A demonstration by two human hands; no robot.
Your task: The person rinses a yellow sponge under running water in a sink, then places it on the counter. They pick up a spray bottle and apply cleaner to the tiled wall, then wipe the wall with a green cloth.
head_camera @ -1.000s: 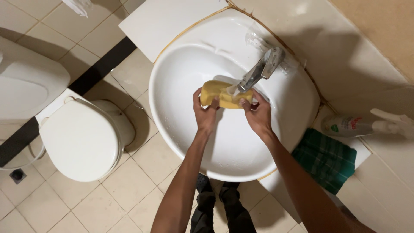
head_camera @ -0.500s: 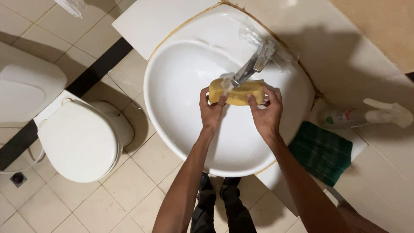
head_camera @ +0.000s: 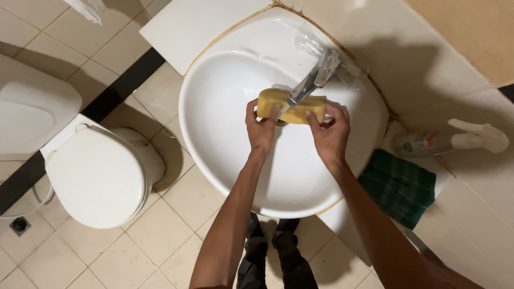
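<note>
Seen from above: a white toilet (head_camera: pixel 99 174) with its lid down stands on the tiled floor at left. Beside it, a round white sink (head_camera: pixel 235 155). Over the basin, the left hand (head_camera: pixel 261 130) curls its grip around the left end of a yellow sponge (head_camera: pixel 292 106), while the right hand (head_camera: pixel 330 135) clasps the right end. The sponge sits just under the metal tap (head_camera: pixel 316 77). Further right, a green cloth (head_camera: pixel 399 184) and a spray bottle (head_camera: pixel 450 140) lie on the tabletop
</note>
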